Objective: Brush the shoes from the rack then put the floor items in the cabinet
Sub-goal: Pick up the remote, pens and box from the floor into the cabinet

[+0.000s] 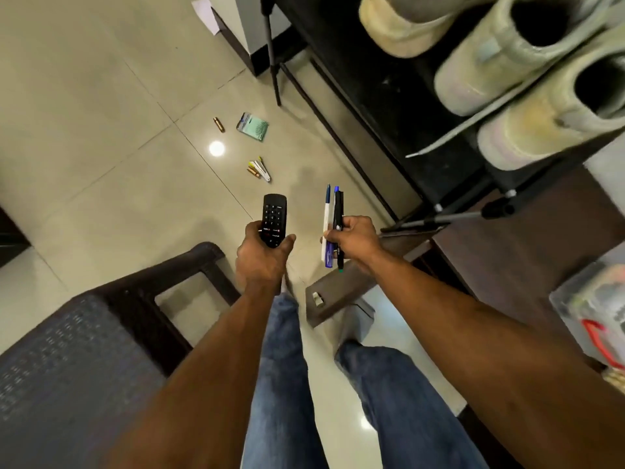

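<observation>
My left hand (262, 253) grips a black remote control (274, 218) held upright over the floor. To its right, my right hand (355, 238) holds a bunch of pens (333, 214), white, blue and black. On the tiled floor ahead lie a green packet (253, 126), a single gold battery (219, 124) and a small pile of batteries with a white item (259, 170). Pale shoes (527, 72) sit on the black rack (389, 96) at the upper right.
A dark woven chair (84, 350) stands at my lower left. A brown cabinet door (341, 286) with a metal latch hangs open below my right hand, beside the brown cabinet top (541, 258). A clear container (595, 316) sits at the right edge. A tripod leg (272, 52) stands by the rack.
</observation>
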